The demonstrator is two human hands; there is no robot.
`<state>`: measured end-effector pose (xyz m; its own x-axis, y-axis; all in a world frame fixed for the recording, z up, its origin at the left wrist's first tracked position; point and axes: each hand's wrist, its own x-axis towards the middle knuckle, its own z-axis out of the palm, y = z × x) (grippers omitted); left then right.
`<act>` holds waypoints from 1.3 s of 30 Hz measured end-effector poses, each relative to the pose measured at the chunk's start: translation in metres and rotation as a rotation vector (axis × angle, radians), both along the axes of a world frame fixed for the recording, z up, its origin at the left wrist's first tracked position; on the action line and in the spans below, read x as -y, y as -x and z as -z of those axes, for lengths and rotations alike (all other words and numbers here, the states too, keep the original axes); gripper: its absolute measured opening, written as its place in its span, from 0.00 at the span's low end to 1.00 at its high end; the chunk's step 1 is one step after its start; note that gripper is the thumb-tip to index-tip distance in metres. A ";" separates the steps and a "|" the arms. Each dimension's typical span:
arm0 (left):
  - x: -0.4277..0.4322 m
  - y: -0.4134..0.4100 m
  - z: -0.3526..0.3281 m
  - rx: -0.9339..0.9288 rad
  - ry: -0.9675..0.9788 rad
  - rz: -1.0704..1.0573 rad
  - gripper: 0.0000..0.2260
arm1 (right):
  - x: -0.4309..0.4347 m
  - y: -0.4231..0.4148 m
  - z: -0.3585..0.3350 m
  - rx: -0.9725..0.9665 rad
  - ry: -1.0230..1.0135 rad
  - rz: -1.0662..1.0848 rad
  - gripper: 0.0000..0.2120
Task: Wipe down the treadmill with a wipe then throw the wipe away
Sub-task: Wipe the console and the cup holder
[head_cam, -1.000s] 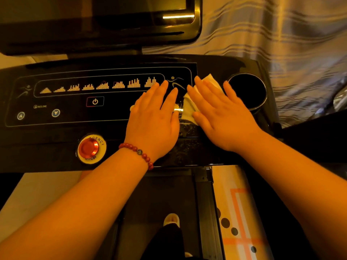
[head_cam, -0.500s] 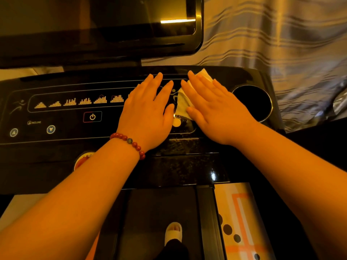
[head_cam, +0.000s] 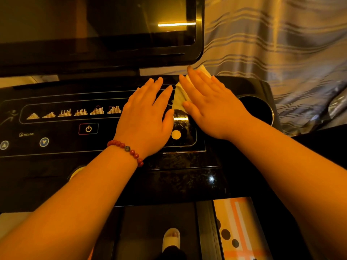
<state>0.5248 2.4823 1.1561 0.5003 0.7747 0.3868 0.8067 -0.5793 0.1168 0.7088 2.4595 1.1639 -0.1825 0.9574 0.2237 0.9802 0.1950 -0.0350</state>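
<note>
The treadmill's glossy black console (head_cam: 56, 147) spreads across the view, with lit program icons and a power button. My right hand (head_cam: 212, 106) lies flat, fingers straight, pressing a white wipe (head_cam: 179, 96) onto the console's upper right part. The wipe's edges show beside the thumb and past the fingertips, close to the console's far edge. My left hand (head_cam: 146, 119), with a red bead bracelet at the wrist, rests flat on the panel just left of the wipe. Wet streaks shine below both hands.
A dark screen (head_cam: 97, 25) rises behind the console. A round cup holder (head_cam: 257, 107) sits right of my right hand. A striped curtain (head_cam: 272, 40) hangs at the back right. Below are the belt (head_cam: 154, 231), my slippered foot (head_cam: 171, 239) and a patterned mat (head_cam: 238, 228).
My right hand has pushed the wipe away from me toward the console's far edge. My left hand has slid forward alongside it. The view has tipped upward, and the red stop button is now under my left arm.
</note>
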 end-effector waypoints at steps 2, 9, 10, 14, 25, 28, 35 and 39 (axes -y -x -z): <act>0.000 0.000 0.000 0.002 -0.006 -0.003 0.26 | 0.005 0.002 0.003 0.002 -0.017 -0.005 0.29; -0.001 0.000 0.002 0.003 -0.003 -0.002 0.26 | 0.000 0.008 -0.001 0.009 -0.007 0.006 0.27; -0.001 0.000 0.002 0.002 -0.004 -0.003 0.26 | -0.004 0.010 -0.002 0.012 -0.014 0.006 0.27; 0.000 0.001 0.001 0.004 -0.001 -0.001 0.26 | -0.003 0.008 -0.004 0.014 -0.006 0.023 0.27; 0.000 0.001 0.002 -0.032 -0.008 -0.001 0.30 | 0.007 -0.002 -0.002 0.014 0.036 0.105 0.29; 0.000 0.001 0.002 -0.046 0.001 0.001 0.30 | 0.001 -0.019 -0.007 -0.030 0.069 0.188 0.30; 0.001 -0.004 -0.001 -0.092 -0.019 0.013 0.32 | 0.012 -0.005 -0.002 0.034 0.032 0.045 0.27; 0.002 -0.005 -0.004 -0.105 0.006 0.028 0.31 | 0.010 -0.022 -0.003 0.000 0.044 0.176 0.28</act>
